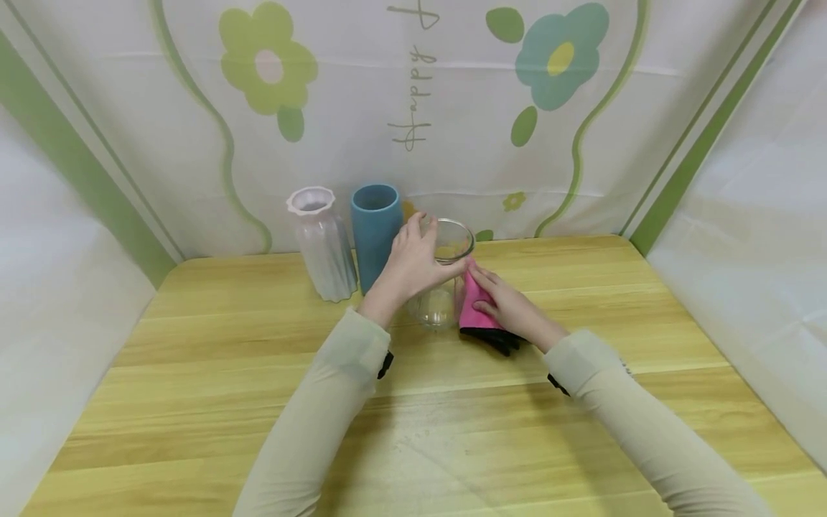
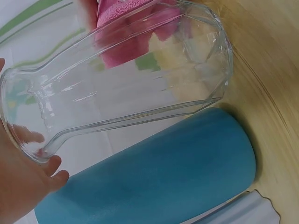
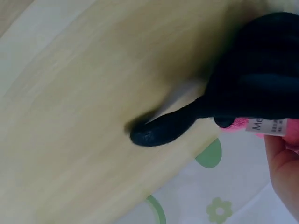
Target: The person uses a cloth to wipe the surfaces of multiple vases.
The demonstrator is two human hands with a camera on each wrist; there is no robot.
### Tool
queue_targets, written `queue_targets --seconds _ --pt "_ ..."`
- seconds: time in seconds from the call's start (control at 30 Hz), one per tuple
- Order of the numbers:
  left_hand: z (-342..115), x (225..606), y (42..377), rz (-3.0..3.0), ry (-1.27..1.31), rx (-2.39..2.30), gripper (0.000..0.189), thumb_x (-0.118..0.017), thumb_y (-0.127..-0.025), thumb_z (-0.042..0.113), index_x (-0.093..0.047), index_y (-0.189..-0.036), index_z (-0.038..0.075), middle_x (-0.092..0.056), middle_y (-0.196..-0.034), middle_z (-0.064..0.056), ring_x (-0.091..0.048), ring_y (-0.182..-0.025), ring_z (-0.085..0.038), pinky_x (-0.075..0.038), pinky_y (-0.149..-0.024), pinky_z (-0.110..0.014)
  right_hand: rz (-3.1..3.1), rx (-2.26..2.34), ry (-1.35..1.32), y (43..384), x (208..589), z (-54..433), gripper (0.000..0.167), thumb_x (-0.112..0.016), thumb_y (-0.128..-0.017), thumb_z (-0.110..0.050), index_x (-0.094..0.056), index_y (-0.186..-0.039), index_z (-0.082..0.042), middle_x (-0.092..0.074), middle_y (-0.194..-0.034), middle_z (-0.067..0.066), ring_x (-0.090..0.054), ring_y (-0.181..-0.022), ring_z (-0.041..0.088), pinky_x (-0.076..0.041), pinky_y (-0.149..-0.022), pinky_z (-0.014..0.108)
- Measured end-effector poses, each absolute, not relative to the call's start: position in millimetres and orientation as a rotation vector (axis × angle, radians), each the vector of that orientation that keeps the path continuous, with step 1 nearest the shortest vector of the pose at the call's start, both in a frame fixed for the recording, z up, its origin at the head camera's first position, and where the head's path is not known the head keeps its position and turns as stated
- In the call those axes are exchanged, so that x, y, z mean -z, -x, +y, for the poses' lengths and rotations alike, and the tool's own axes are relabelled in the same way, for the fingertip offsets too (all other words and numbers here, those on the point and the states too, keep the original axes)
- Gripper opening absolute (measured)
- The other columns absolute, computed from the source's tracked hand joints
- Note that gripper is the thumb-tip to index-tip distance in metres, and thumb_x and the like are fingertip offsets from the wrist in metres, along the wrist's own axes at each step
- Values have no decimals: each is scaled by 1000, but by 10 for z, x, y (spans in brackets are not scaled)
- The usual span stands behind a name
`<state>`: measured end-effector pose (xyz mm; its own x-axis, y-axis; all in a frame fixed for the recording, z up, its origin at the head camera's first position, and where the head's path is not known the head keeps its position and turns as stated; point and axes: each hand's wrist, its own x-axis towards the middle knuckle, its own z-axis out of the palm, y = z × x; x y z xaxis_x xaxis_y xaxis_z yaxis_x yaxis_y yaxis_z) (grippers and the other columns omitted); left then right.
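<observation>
A clear glass vase (image 1: 436, 307) stands upright on the table, and my left hand (image 1: 413, 264) grips it around the flared rim. In the left wrist view, the fingers of that hand curl over the lip of the vase (image 2: 140, 93). My right hand (image 1: 513, 305) holds a pink cloth (image 1: 477, 305) with a black edge against the right side of the glass. Through the vase wall, the left wrist view shows the pink cloth (image 2: 124, 44) on the far side. The right wrist view shows the cloth's black part (image 3: 261, 74) hanging down and a white label (image 3: 267, 126).
Just left of the glass vase stands a blue cylindrical vase (image 1: 371, 244), with a white ribbed vase (image 1: 326, 255) beyond it. A wooden table (image 1: 213, 402) lies under everything. Behind rises a white curtain (image 1: 362, 86) printed with flowers.
</observation>
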<state>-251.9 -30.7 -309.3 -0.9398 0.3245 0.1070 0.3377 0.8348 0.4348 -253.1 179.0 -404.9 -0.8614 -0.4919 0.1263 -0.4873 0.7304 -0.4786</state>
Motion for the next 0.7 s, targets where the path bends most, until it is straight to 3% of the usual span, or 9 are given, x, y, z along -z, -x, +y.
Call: queue_targets --seconds 0.3,0.53,0.7 --pt "-289 3103 2499 -2976 530 649 89 -51 -89 59 -22 -151 2 -20 -155 -19 -22 -142 -36 -22 -118 -50 3030 900 949 2513 4011 1782 68 -59 -92 -9 -25 -151 -9 -36 -148 25 -48 -125 45 -42 -103 53" --pt "-299 3053 2493 -3013 572 609 86 -51 -89 56 -25 -150 1 -24 -154 -19 -25 -142 -36 -17 -120 -47 3011 1005 913 2523 3792 1743 64 -60 -91 -7 -31 -148 -1 -36 -149 25 -43 -131 44 -37 -108 54" --pt "-289 3030 2510 -3021 607 656 86 -52 -87 52 -24 -150 2 -24 -155 -17 -22 -145 -34 -15 -121 -45 3000 1075 876 2513 3723 1734 64 -59 -92 -8 -29 -149 -1 -36 -150 24 -44 -130 42 -37 -108 54"
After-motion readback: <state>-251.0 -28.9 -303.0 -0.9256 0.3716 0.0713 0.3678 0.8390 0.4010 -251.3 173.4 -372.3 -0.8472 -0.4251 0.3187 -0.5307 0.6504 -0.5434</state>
